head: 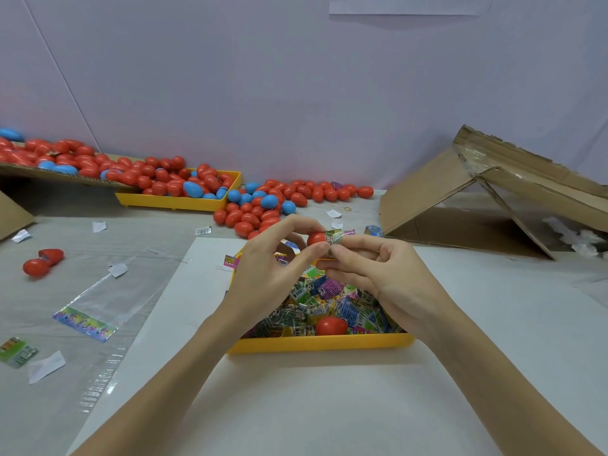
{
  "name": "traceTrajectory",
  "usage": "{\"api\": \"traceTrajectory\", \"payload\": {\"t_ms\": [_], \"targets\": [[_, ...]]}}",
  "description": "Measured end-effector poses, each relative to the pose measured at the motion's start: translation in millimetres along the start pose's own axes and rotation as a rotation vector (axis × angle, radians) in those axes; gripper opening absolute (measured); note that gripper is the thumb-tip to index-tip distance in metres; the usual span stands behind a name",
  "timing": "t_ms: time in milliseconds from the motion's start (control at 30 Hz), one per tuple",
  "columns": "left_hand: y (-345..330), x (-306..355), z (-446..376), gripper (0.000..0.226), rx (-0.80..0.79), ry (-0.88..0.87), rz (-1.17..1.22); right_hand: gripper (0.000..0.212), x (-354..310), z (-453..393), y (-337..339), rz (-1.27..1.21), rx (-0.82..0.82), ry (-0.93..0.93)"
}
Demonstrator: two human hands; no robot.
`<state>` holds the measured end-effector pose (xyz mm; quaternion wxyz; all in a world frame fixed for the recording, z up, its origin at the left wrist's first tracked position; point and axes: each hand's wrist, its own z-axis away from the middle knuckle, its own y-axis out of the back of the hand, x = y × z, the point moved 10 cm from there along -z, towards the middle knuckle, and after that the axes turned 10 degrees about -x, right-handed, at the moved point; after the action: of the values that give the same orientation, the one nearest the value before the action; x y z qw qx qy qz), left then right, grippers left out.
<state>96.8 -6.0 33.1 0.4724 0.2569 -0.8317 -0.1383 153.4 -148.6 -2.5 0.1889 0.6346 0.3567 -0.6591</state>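
Our white sheet (296, 406) lies bare near us; the yellow tray (322, 343), egg pile (263, 209) and cardboard box (460, 205) block farther reach.

Yellow tray (177, 203) of red and blue eggs (210, 182); cardboard box (424, 192), seemingly collapsed.

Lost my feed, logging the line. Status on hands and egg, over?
Left hand grips red egg shell. Right hand pinches packet at its mouth. Above yellow tray; nothing blocking.

Forearms converging, left hand (260, 278) pinching, right hand (378, 274) pinching, fingers curled
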Motion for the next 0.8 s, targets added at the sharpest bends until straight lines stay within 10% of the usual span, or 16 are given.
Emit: {"api": "traceTrajectory", "payload": {"t_ms": [800], "targets": [[1.4, 29.8, 4.0, 0.049, -0.019, -0.255, -0.552, 0.03, 34.0, 3.4, -21.3, -0.353, -0.114, -0.315]]}}
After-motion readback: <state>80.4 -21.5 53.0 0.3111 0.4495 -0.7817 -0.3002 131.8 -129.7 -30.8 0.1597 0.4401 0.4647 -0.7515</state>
